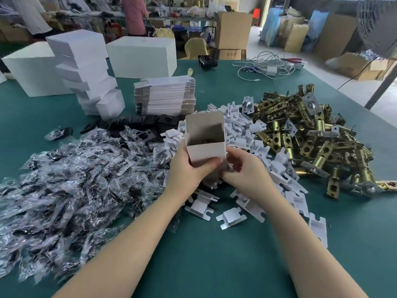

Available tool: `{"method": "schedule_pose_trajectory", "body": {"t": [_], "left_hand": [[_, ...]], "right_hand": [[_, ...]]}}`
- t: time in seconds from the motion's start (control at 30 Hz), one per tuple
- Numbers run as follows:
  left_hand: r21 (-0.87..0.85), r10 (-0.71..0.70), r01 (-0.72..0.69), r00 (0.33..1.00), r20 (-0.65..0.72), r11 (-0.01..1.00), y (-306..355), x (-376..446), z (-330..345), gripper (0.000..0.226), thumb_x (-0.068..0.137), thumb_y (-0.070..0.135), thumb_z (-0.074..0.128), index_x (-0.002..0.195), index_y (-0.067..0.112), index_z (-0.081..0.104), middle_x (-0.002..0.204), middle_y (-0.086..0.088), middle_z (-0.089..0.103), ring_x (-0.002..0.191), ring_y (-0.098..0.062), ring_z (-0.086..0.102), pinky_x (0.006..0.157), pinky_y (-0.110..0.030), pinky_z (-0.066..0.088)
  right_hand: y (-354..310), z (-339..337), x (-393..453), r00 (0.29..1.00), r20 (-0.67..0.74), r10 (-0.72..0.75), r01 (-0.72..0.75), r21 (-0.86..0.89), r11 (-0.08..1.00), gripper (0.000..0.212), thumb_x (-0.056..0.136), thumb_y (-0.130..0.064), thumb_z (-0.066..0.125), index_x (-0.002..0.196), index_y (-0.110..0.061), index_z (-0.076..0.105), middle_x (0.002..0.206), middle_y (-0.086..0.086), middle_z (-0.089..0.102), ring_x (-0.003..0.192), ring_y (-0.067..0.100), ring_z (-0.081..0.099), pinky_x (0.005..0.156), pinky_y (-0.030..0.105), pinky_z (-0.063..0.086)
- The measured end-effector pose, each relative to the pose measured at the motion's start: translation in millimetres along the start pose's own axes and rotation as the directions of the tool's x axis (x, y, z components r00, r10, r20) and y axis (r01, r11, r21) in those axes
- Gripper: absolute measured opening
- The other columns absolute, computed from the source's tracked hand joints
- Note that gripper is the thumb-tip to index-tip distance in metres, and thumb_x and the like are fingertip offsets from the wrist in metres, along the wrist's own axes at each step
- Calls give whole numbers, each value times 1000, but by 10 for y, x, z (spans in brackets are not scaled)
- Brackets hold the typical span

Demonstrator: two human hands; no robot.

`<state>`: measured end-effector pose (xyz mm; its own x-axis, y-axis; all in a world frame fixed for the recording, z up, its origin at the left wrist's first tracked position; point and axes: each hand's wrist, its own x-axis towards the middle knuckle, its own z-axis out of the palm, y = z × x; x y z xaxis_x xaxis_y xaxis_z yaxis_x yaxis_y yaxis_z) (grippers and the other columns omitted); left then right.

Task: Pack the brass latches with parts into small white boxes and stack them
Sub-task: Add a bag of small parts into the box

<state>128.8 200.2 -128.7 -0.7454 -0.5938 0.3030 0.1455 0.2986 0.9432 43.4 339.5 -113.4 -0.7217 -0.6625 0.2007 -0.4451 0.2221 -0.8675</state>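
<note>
Packing step, mid-way. Left hand (pixel 189 166) wrapped round a small white box (pixel 205 140), holding it up over the green bench (pixel 214 254) with the open top facing up and the lid flap standing tall at the back. Something dark and brassy down inside the box, too dim to name for sure. Right hand (pixel 242 168) just beside the box at its lower right corner, fingers curled in; maybe pinching a small thing, but cannot tell.

Close by on the right, a big heap of brass latches (pixel 311 134). In the middle, a pile of white card inserts (pixel 242 127). On the left, a wide spread of clear parts bags (pixel 71 175). Behind those, black plates (pixel 139 122), a pack of flat unfolded boxes (pixel 165 97), and a leaning stack of finished boxes (pixel 86 69) near the back left.

Next, most likely: drop in any missing part, fold the lid flap down, tuck it shut. Then over to the stack, set gently on top, since the stack already leans.
</note>
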Motion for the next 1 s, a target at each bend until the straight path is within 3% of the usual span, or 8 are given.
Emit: {"method": "schedule_pose_trajectory", "body": {"t": [0.13, 0.2, 0.3, 0.4, 0.6, 0.73, 0.87, 1.0], "left_hand": [[-80, 29, -26, 999, 28, 996, -77, -18, 14, 47, 75, 11, 86, 114, 22, 61, 100, 16, 73, 84, -1, 72, 63, -14, 54], [-101, 21, -15, 998, 53, 995, -53, -33, 8, 43, 77, 14, 85, 113, 21, 62, 97, 19, 74, 78, -1, 72, 58, -14, 54], [-55, 35, -32, 999, 42, 998, -34, -34, -4, 49, 70, 33, 83, 113, 21, 63, 95, 27, 72, 87, 6, 68, 67, -8, 49], [-85, 26, -21, 998, 57, 996, -38, -17, -9, 51, 70, 28, 84, 116, 16, 64, 94, 28, 72, 87, 8, 68, 66, -6, 49], [-162, -13, 22, 998, 59, 987, -56, 9, -18, 57, 65, 32, 85, 116, 16, 67, 98, 20, 75, 93, 2, 69, 71, -10, 50], [-163, -65, 86, 989, 130, 983, -101, 50, -46, 52, 67, 21, 87, 114, 22, 65, 97, 20, 75, 93, 2, 69, 71, -12, 51], [-174, -93, 126, 978, 184, 977, -128, 89, -86, 46, 69, 10, 81, 107, 31, 63, 93, 23, 74, 87, 5, 69, 69, -10, 51], [-169, -80, 101, 989, 127, 980, -110, 114, -78, 40, 74, 4, 86, 103, 22, 66, 94, 13, 76, 87, -3, 71, 69, -14, 53]], "right_hand": [[6, -308, 106, 986, -162, 32, -85, -333, 939, 66, 83, -5, 62, 143, -30, 48, 127, -10, 57, 85, -1, 57, 70, 12, 44], [17, -439, 179, 979, -182, 89, -184, -621, 762, 59, 89, -16, 59, 145, -31, 46, 137, 0, 53, 93, 19, 58, 78, 31, 52], [6, -493, 297, 964, -88, 252, -208, -838, 504, 43, 97, -30, 55, 140, -32, 51, 133, 5, 57, 115, 30, 54, 92, 43, 49], [-66, -498, 409, 947, 10, 321, -154, -864, 480, 31, 99, -19, 50, 126, -29, 63, 128, 3, 62, 106, 26, 62, 90, 43, 54], [-144, -589, 477, 954, 91, 286, -78, -846, 528, 36, 95, -12, 60, 128, -26, 64, 126, 2, 66, 103, 21, 65, 92, 36, 54], [-121, -653, 431, 990, -132, 49, -133, -748, 651, 29, 101, -16, 48, 120, -21, 69, 105, 4, 74, 65, 17, 63, 65, 37, 59], [-296, -704, 347, 897, -415, -150, -25, -388, 921, 23, 96, -20, 62, 116, -15, 72, 102, -6, 73, 74, 1, 63, 70, 14, 52], [-763, -648, 281, 915, -377, -142, 168, 37, 985, 13, 91, -19, 69, 104, -20, 71, 92, -5, 73, 77, 8, 70, 72, 24, 59]]}}
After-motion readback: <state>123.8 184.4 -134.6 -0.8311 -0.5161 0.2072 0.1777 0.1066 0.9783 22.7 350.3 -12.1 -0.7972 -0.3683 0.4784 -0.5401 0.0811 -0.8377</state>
